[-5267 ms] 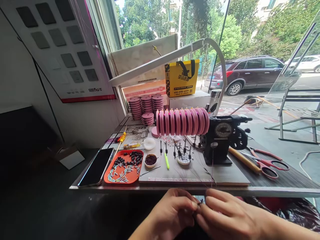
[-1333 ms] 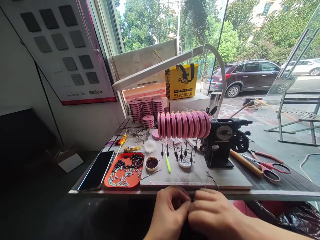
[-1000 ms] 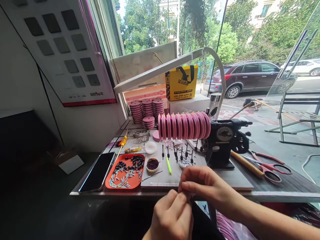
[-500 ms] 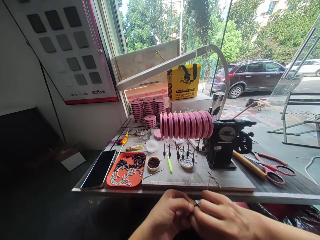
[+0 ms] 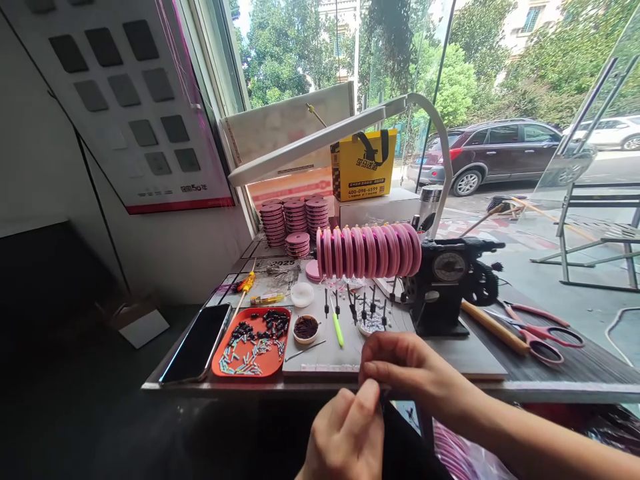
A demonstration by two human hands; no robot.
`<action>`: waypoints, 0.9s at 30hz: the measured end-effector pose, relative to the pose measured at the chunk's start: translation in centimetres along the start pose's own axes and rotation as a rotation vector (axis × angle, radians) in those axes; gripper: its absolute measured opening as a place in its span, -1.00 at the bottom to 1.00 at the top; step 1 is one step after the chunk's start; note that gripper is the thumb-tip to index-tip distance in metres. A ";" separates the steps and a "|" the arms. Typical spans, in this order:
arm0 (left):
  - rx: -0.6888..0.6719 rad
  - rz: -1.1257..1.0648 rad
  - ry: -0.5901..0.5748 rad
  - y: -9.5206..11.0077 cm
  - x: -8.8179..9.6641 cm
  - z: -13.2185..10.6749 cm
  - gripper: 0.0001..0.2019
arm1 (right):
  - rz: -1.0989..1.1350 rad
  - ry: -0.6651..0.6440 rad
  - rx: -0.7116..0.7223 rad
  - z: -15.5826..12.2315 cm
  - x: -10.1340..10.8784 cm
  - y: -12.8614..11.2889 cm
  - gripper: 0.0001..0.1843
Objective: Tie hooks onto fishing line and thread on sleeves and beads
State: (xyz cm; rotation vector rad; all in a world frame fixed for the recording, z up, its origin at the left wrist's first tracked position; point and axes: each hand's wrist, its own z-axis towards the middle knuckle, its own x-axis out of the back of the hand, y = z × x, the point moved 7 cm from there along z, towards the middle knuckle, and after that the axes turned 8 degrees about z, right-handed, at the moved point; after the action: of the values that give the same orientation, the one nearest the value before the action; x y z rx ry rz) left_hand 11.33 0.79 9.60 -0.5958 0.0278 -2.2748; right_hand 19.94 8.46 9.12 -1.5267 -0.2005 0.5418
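My left hand (image 5: 347, 433) is closed, fingers pinched, below the table's front edge. Just above and to its right, my right hand (image 5: 397, 363) is also closed in a pinch, over the edge of the pale work board (image 5: 480, 363). The fingertips are close together, and what they grip is hidden. Behind them, pink spools (image 5: 370, 252) sit in a row on the shaft of a black winding machine (image 5: 440, 287). Several small black pieces on thin stems (image 5: 365, 311) hang before a shallow dish of pale beads (image 5: 373, 325).
An orange tray (image 5: 273, 368) of black and shiny small parts lies left, beside a phone (image 5: 195, 343). Nearby are a dark-filled cup (image 5: 306, 328) and a green-handled hook (image 5: 338, 330). Scissors (image 5: 545, 337) and a wooden handle (image 5: 495, 328) lie right; stacked pink spools (image 5: 295, 220) stand behind.
My right hand has risen and moved slightly left, over the board's edge. My left hand has dropped a little and turned, knuckles up. The whole view has shifted slightly.
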 end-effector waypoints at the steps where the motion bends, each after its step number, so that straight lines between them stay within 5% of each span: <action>1: -0.050 -0.042 -0.031 0.1 -0.1 0.4 -0.81 | -0.025 0.003 0.004 -0.3 0.2 0.0 -0.59; 3: 0.116 -0.291 -0.188 -1.3 -1.0 1.2 -0.80 | -0.198 0.020 0.074 -1.3 0.6 -0.4 -0.70; 5: 0.726 -0.781 -0.449 -4.0 -3.6 0.0 -0.85 | -0.563 -0.040 0.306 -2.9 0.0 -1.6 -0.87; 7: 1.370 -1.242 -0.693 -3.6 -5.8 -3.0 -0.93 | -0.989 -0.185 0.604 -4.9 -1.7 -2.1 -0.82; 8: 1.546 -1.371 -0.767 -2.9 -6.2 -3.8 -0.96 | -1.150 -0.253 0.728 -5.7 -2.5 -1.9 -0.76; 13: 1.749 -1.480 -0.847 -2.0 -6.8 -4.6 -0.96 | -1.435 -0.271 0.976 -6.8 -3.6 -0.9 -0.63; 17: 1.736 -1.412 -0.829 -2.4 -6.5 -4.5 -0.97 | -1.406 -0.354 0.948 -6.4 -4.4 -0.8 -0.46; 19: 1.590 -1.307 -0.762 -3.2 -6.1 -3.8 -0.98 | -1.275 -0.339 0.878 -6.1 -4.4 -1.4 -0.40; 24: 0.775 -0.742 -0.485 -3.7 -3.4 -1.1 -0.86 | -0.531 -0.017 0.296 -3.0 -1.0 -1.4 -0.63; 27: 0.365 -0.243 -0.172 -2.2 -0.8 -0.3 -0.83 | -0.134 0.049 0.050 -1.3 0.0 -0.2 -0.64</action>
State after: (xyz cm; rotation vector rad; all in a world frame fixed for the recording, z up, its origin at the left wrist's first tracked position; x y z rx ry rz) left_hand 10.15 2.88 9.43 -0.6211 -0.5598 -2.3676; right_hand 20.58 7.33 9.21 -1.4644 -0.2484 0.4000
